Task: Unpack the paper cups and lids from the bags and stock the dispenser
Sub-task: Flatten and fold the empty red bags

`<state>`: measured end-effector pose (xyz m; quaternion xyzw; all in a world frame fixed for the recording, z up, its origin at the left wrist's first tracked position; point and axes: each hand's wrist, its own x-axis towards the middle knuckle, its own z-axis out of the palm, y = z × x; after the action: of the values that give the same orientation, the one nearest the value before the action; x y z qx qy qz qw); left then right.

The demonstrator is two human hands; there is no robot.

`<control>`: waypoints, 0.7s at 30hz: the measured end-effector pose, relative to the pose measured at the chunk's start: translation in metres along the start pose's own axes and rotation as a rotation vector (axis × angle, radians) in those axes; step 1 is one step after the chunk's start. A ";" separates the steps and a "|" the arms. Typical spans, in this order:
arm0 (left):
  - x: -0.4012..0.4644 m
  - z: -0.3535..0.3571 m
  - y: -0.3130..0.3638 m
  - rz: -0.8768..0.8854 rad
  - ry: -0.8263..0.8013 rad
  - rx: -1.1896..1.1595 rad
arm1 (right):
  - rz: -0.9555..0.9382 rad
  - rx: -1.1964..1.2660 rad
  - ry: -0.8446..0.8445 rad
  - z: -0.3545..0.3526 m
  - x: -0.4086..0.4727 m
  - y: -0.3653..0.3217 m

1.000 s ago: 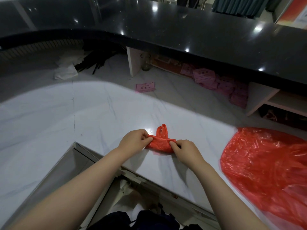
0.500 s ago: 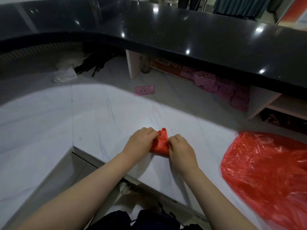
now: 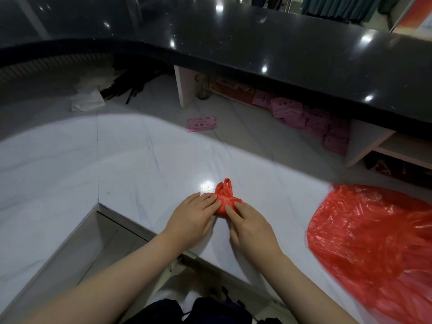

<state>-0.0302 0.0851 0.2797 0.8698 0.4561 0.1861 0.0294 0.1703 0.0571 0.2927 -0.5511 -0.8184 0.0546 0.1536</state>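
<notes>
- A white cloth [image 3: 87,101] is seen far off to the upper left of the folded bag, under the black counter [image 3: 280,57], with dark sticks [image 3: 131,86] lying beside it.
- The white marble worktop [image 3: 140,164] carries everything described here.
- A pink slip [image 3: 201,123] lies flat beyond the folded bag, well apart from it.
- The left hand [image 3: 191,218] is laid on the left side of the folded bag; its fingers are nearly straight and pressed flat on the plastic, nothing being gripped.
- The folded bag [image 3: 225,198], red plastic bunched into a small packet, rests on the worktop between the two hands, its handle loops sticking up at the far end.
- The right hand [image 3: 252,226] is set on the right side of the folded bag; its fingers are extended, with the tips pressed against the packet, and no curl around it can be seen.
- A pile of pink papers [image 3: 311,120] is stacked beyond and to the right of the folded bag, below the counter.
- A large red bag [image 3: 374,242] is spread loose on the worktop, well to the right of the folded bag and not touching it.
</notes>
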 end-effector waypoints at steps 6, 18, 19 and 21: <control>-0.010 0.001 0.006 -0.032 -0.132 0.087 | 0.060 -0.054 -0.109 0.013 -0.003 -0.018; 0.007 -0.016 -0.033 -0.244 -0.199 0.169 | -0.032 0.068 -0.274 0.020 0.068 -0.025; 0.013 -0.018 -0.044 -0.259 -0.219 0.177 | -0.027 0.069 -0.281 0.023 0.081 -0.027; 0.028 -0.021 -0.065 -0.275 -0.255 0.183 | -0.011 0.052 -0.278 0.030 0.106 -0.028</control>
<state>-0.0738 0.1436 0.2929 0.8149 0.5780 0.0263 0.0327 0.0993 0.1461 0.2914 -0.5293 -0.8332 0.1510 0.0533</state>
